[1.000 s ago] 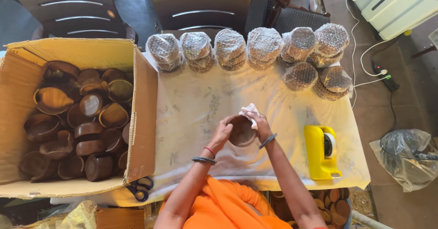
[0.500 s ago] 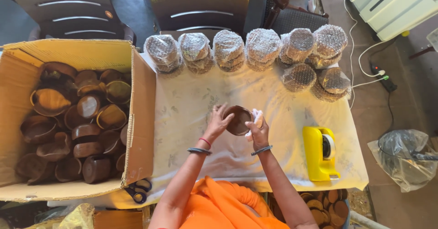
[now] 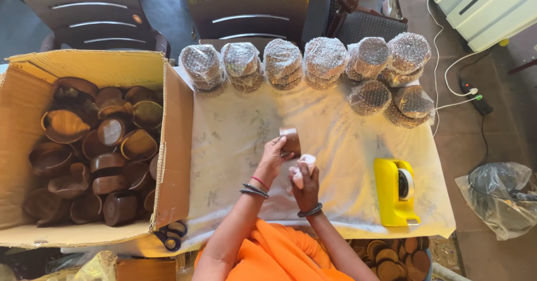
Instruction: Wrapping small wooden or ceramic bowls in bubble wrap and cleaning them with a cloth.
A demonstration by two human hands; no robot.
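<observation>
Orange garment [image 3: 277,256]. Left wrist: red thread [image 3: 259,182], dark bangles [image 3: 253,191]. Right wrist: dark bangle [image 3: 310,210]. Forearms bare, no sleeves.

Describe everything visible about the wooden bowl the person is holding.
The wooden bowl is small, round and dark brown, seemingly of polished wood. It is tipped on edge above the cloth-covered table, so its side faces the camera. The left hand grips it from the lower left; the right hand, bunching a pale cloth, sits just below it.

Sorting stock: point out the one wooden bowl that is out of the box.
The wooden bowl held in the left hand above the tablecloth; the others lie in the cardboard box.
</observation>
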